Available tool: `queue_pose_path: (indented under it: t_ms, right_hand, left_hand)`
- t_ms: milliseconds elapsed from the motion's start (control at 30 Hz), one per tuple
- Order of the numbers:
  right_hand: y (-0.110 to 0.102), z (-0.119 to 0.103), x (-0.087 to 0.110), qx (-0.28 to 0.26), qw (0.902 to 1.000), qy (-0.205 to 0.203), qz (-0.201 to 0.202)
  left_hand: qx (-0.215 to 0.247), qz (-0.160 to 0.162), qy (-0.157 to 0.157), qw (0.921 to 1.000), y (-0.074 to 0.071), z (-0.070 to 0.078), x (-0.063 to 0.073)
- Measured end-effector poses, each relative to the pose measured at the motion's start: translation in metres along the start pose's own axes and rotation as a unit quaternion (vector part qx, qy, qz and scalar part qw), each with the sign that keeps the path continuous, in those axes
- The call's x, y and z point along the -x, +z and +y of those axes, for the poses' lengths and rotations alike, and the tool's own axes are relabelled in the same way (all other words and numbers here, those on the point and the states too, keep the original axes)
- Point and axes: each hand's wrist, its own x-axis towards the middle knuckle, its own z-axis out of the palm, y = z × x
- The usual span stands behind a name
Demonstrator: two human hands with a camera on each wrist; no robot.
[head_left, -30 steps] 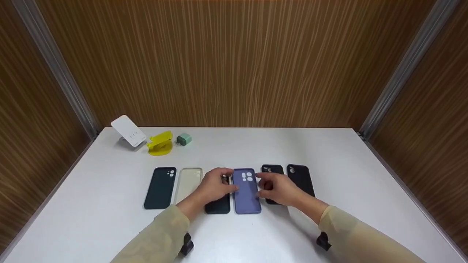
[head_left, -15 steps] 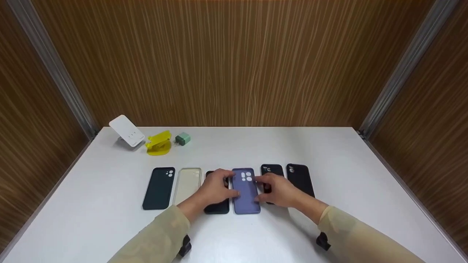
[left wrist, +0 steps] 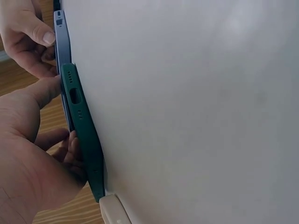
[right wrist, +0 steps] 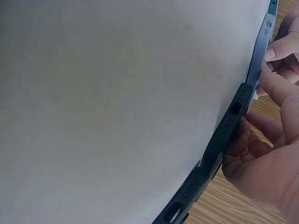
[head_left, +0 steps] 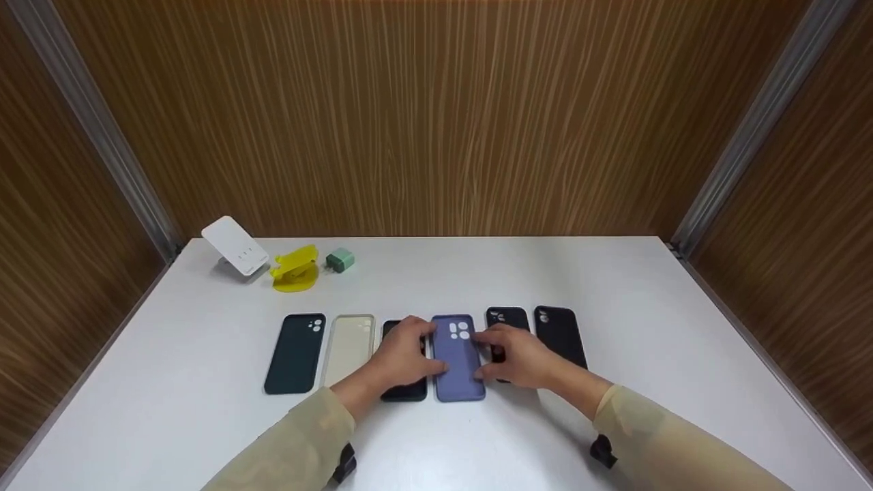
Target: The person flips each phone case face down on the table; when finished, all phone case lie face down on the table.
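Observation:
A purple phone case (head_left: 458, 372) with camera cutouts lies flat on the white table, between both hands. My left hand (head_left: 404, 354) reaches over a dark phone case (head_left: 407, 393), partly covering it; its index fingertip is at the purple case's upper left corner and the thumb overlaps the left edge. On the other side, my right hand (head_left: 522, 356) has its index fingertip and thumb at the right edge, spread apart. It covers part of a black phone case (head_left: 508, 316). In the left wrist view, the neighbouring case (left wrist: 86, 126) looks green beside the purple case (left wrist: 60, 44).
Left in the row lie a dark green case (head_left: 294, 354) and a cream case (head_left: 349, 348); another black case (head_left: 563, 337) ends it at right. Behind stand a white stand (head_left: 235, 245), a yellow folding stand (head_left: 295, 268) and a green charger plug (head_left: 340, 260). Wood-grain panels enclose the table.
My right hand has come slightly left, its fingertips now at the purple case's edge. The left thumb has slid a little down along the case. The cases keep their order.

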Motion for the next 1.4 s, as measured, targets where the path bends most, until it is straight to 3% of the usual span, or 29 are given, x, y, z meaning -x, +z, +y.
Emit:
queue_pose_path:
  t_ms: [233,633,867,1233,1400]
  right_hand:
    - [0.000,-0.003,0.001,0.013,0.9998,-0.015,0.008]
    - [0.003,-0.003,0.001,0.039,0.9986,-0.016,0.031]
    - [0.002,-0.003,0.001,0.059,0.9956,-0.062,0.038]
    - [0.004,-0.005,0.002,0.049,0.9926,-0.105,0.038]
    - [0.004,-0.007,0.001,0.024,0.9965,-0.073,0.031]
  left_hand:
    - [-0.031,0.008,0.017,0.9994,0.000,0.002,0.002]
    - [-0.043,0.025,0.008,0.9988,0.002,0.006,0.003]
    - [-0.025,0.027,0.004,0.9993,-0.001,0.014,0.002]
    - [0.023,0.049,0.040,0.9978,0.003,0.016,0.004]
    - [0.051,0.057,0.038,0.9964,0.005,0.017,0.003]
